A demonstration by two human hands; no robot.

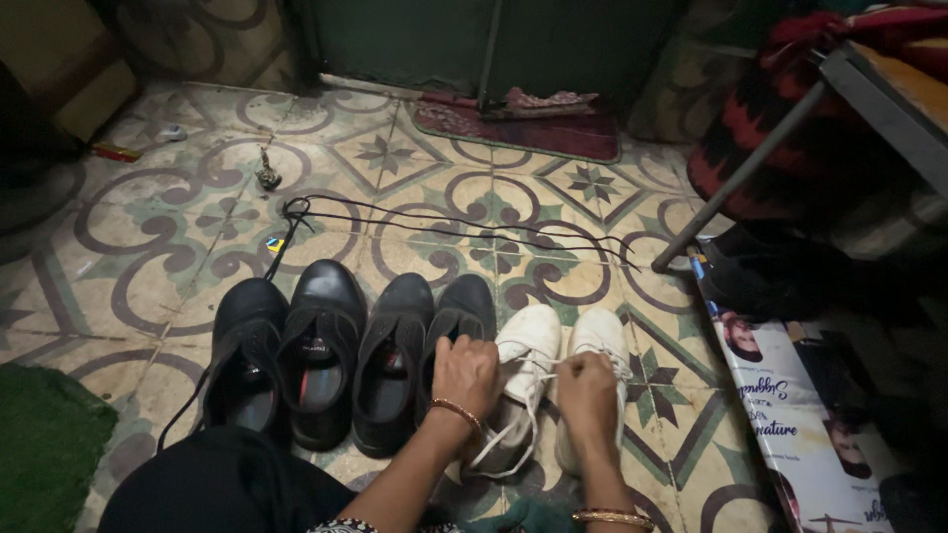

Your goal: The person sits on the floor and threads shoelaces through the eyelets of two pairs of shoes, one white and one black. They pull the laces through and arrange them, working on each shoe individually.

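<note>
A pair of white shoes (533, 341) stands on the patterned floor in front of me, to the right of two pairs of black shoes. My left hand (466, 373), with a thin bangle at the wrist, pinches a white lace over the left white shoe. My right hand (587, 390), also wearing bangles, grips the lace between the two white shoes. White lace ends (513, 449) hang loose below my hands. Both fists are closed around the lace.
Two black leather shoes (286, 345) and two black matte shoes (415, 345) stand in a row at the left. Loose black laces (464, 225) lie on the tiles beyond. A green mat (44, 444) lies at the left; a printed poster (790, 415) and a metal leg (736, 178) stand at the right.
</note>
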